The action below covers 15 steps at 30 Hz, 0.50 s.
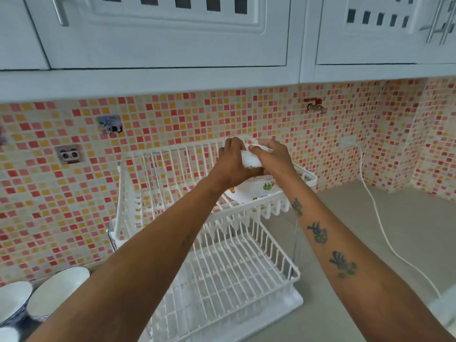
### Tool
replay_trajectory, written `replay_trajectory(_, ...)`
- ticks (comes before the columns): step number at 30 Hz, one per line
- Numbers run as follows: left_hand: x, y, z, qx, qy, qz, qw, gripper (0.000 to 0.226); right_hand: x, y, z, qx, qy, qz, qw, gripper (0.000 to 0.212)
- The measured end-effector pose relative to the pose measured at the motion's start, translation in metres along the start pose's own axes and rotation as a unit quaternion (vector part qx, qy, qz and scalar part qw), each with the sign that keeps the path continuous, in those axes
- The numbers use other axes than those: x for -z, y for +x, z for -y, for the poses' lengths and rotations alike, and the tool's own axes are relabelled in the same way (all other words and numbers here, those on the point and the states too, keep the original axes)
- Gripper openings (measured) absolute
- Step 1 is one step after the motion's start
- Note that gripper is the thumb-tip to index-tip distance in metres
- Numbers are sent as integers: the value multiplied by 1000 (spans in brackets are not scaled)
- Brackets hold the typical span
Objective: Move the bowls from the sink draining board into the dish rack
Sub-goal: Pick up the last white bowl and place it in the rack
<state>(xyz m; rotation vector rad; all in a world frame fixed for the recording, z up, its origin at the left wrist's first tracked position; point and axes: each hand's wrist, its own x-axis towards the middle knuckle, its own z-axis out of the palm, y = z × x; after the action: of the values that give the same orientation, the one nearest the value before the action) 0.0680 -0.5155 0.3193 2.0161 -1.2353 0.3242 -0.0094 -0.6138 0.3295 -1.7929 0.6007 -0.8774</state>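
Your left hand point(235, 164) and your right hand point(270, 156) both wrap around a small white bowl point(250, 160), holding it above the top shelf of the white dish rack point(222, 255). Just under it, a painted bowl point(256, 191) sits on that shelf. Two more bowls point(56, 290) wait left of the rack.
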Motion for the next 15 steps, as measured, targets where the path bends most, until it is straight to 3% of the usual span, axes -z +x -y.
replay_trajectory(4,-2,2,10,12,-6,26,1000,73,-3,2,-5,-30,4,36,999,51)
replay_trajectory(9,8,6,11,102,-137,32,985,61,2,7,-9,-110,42,64,991,60)
replay_trajectory(12,10,10,11,238,-228,57,943,73,5,9,-9,-139,69,65,986,37)
replay_trajectory(15,9,8,13,316,-249,117,908,82,6,9,-9,-135,66,60,987,44)
